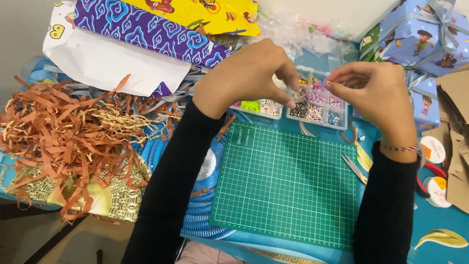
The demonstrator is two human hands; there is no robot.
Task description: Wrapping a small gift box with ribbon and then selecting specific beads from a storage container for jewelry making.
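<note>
Both hands hover over the far edge of the green cutting mat (288,186), above two clear bead boxes. The left hand (249,73) has its fingers curled, thumb and forefinger pinched on a small clear piece with a tangle of dark thin rings or wire (301,108) hanging just below it; what exactly the clear piece is cannot be told. The right hand (376,93) is pinched shut at thumb and forefinger, its tips close to the left hand's; whatever it holds is too small to make out. The nearer bead box (320,105) has many small compartments of pink, yellow, blue and mixed beads; the second box (256,106), touching its left side, shows green and white beads. The one mat, gridded with white lines, lies on a blue patterned surface. Off the mat's right edge lie scissors (354,167), and two round reels (434,149) sit near the surface's right edge. A heap of brown shredded paper (63,132) covers the left edge. Purple patterned wrapping paper (146,29) lies at the far-left corner, a wrapped blue gift box (420,34) at the far-right corner.
</note>
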